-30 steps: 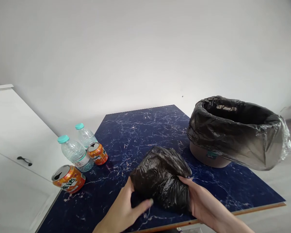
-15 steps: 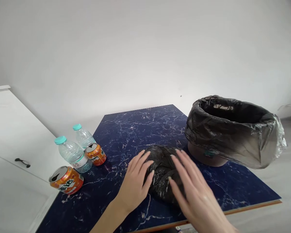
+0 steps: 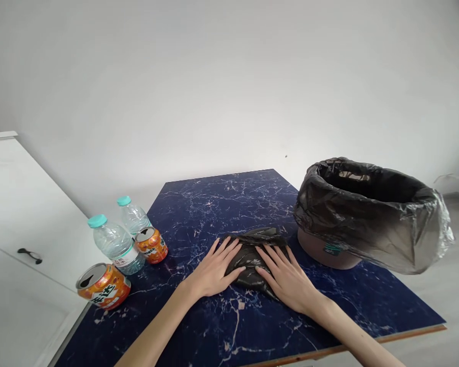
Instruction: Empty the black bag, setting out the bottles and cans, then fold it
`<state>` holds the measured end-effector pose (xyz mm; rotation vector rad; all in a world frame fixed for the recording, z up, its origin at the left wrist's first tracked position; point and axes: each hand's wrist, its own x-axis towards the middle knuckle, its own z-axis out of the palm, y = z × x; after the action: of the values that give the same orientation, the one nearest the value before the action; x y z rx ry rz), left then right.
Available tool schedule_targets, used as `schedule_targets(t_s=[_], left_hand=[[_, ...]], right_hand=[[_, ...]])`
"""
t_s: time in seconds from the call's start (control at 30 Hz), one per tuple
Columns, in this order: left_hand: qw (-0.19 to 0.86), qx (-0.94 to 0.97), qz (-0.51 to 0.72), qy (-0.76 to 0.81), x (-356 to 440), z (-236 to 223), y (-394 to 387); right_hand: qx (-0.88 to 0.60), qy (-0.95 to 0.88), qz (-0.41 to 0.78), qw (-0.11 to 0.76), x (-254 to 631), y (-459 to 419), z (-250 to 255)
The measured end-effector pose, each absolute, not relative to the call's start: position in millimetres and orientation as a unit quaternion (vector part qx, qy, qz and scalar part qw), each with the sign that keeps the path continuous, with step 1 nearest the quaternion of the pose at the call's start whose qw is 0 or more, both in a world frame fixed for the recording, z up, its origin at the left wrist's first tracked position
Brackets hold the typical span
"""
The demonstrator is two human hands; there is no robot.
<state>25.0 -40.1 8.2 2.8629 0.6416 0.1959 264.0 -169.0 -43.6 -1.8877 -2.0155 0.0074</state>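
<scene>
A crumpled black plastic bag lies on the dark blue marbled table under my palms. My left hand rests flat on its left side, fingers spread. On the right side of the bag, my right hand also lies flat with its fingers apart. Part of the bag is hidden beneath both hands, while its far edge shows beyond the fingertips. To the right stands a trash bin lined with another black bag, whose rim is folded over the outside.
On the left side of the table stand two clear bottles with teal caps, a nearer bottle and a farther bottle. Two orange soda cans, a front can and a rear can, are beside them. A white cabinet adjoins at left.
Both hands have come down onto the black bag and now press on it. The bag looks flatter and more spread out than before. The bottles, cans and bin have stayed in place.
</scene>
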Motion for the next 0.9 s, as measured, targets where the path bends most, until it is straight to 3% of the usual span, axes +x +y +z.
schedule_targets(t_s=[0.2,0.3,0.43,0.57,0.73,0.9], left_hand=[[0.091,0.951,0.152,0.254,23.4,1.2,-38.4],[0.073,0.939,0.21,0.262,22.8,0.1,-41.5],[0.056,0.905,0.312,0.285,21.5,-2.7,-40.9],[0.085,0.852,0.397,0.331,18.9,-6.7,-35.5],[0.099,0.828,0.422,0.356,16.0,-10.7,-29.9],[0.113,0.828,0.415,0.359,14.7,-12.4,-29.1]], right_hand=[[-0.656,-0.739,0.038,0.15,293.2,-126.8,-42.6],[-0.655,-0.74,-0.007,0.154,291.8,-115.2,-29.5],[-0.683,-0.689,-0.104,0.218,253.3,-135.4,-13.7],[-0.713,-0.663,-0.087,0.209,198.3,-170.5,-24.4],[-0.745,-0.647,-0.041,0.154,177.1,-153.4,-49.3],[-0.74,-0.657,-0.001,0.142,227.6,-75.3,-53.0]])
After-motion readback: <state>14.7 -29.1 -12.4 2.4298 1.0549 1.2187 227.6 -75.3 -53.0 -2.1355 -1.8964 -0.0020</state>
